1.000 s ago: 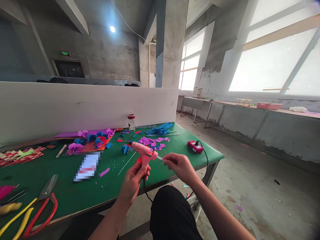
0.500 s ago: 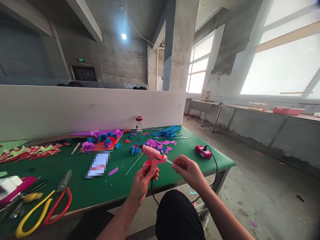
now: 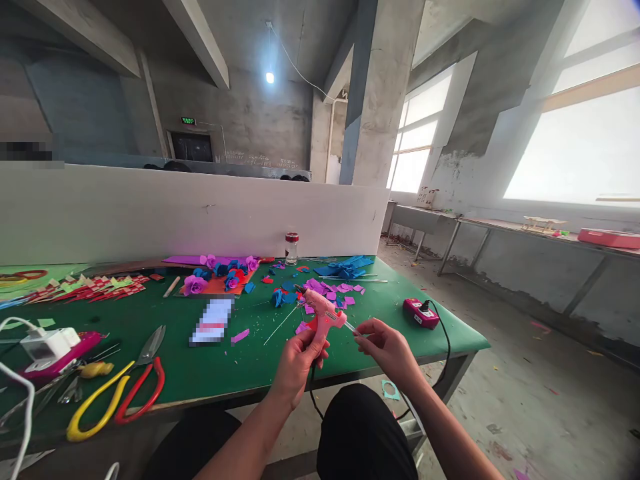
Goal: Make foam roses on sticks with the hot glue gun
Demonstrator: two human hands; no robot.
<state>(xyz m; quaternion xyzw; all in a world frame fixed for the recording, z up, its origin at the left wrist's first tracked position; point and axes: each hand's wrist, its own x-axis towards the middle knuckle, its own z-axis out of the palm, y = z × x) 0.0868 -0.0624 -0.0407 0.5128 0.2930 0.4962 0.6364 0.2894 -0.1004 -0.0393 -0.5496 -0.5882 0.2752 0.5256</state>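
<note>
My left hand is wrapped round the grip of a pink glue gun, held just above the near edge of the green table, nozzle pointing away to the left. My right hand pinches a thin clear glue stick at the back of the gun. A black cord hangs down from the gun's handle. Purple foam pieces and blue foam bits lie on the table right behind the gun.
Purple and blue foam roses lie by the white partition, with a small red-capped jar. A red power strip sits at the right edge. Red and yellow shears, a white charger and folded paper pieces lie left.
The view has swung right, so everything sits further right in the picture and more of the table's left end shows. Both hands keep their hold on the glue gun and stick.
</note>
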